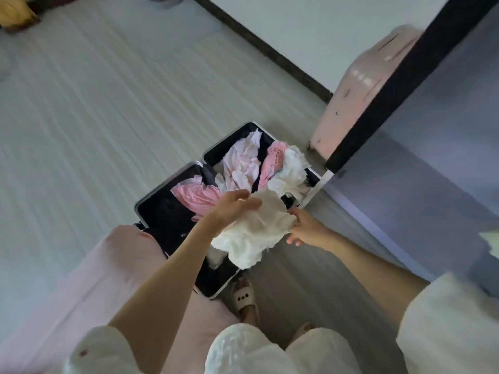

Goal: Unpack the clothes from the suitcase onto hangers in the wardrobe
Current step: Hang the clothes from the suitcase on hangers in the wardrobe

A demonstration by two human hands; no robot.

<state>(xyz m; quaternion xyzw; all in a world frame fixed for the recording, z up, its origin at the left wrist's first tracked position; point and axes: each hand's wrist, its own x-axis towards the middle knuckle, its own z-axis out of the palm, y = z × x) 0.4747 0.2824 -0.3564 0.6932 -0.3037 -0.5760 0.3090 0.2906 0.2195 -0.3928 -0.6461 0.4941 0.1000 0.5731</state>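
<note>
The left hand (232, 209) lay on top of a crumpled white garment (256, 230), with its fingers (249, 205) long and nearly straight, resting on the cloth; the picture was too blurry to tell if the thumb was tucked under it. The right hand (305, 228) touched the other side of the same white garment; its fingers were bent into the edge of the cloth, so it looked like it pinched it, but the blur made that hard to be sure of. The white garment hung between the two hands, up above the near half of the open suitcase (151, 203).

The suitcase lay flat on the pale floor (94, 103), open like a book; its inside was dark. In the far half sat a light pink top (243, 163), a brighter pink piece (272, 160) and a heap of white clothes (291, 171); in the near half lay another pink garment (197, 195).

Just to the right of the suitcase stood the wardrobe (432, 130), with a dark front edge; behind that edge stood a pink suitcase (359, 85), upright by the wall. A foot in a pale slipper (243, 295) stood just beside the open suitcase.
</note>
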